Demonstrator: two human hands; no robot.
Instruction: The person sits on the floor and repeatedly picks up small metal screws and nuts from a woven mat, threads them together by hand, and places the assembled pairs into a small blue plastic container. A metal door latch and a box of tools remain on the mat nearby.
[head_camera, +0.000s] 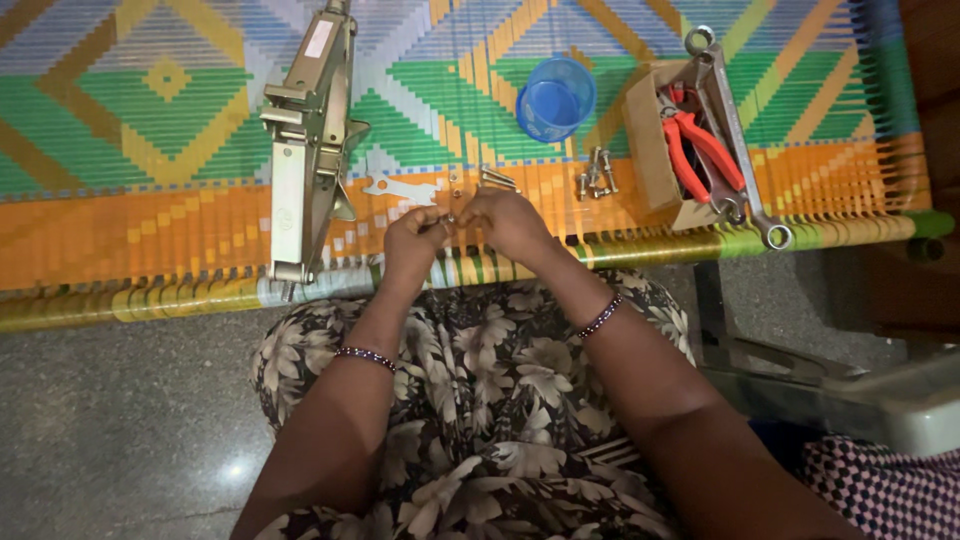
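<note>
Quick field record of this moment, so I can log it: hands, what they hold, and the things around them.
surface: woven cot, striped in green, orange and yellow
left hand: pinching a small metal part, too small to identify
right hand: fingertips meeting the left hand's, on the same part
beside left hand: metal scissor jack, flat spanner
beside right hand: loose bolts
further back: blue plastic cup
right side: cardboard box with red-handled pliers and wrenches

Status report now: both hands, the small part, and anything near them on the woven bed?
Left hand and right hand pinch a small metal part together. Flat wrench and loose bolts lie just beyond. Scissor jack to the left, apart.
</note>
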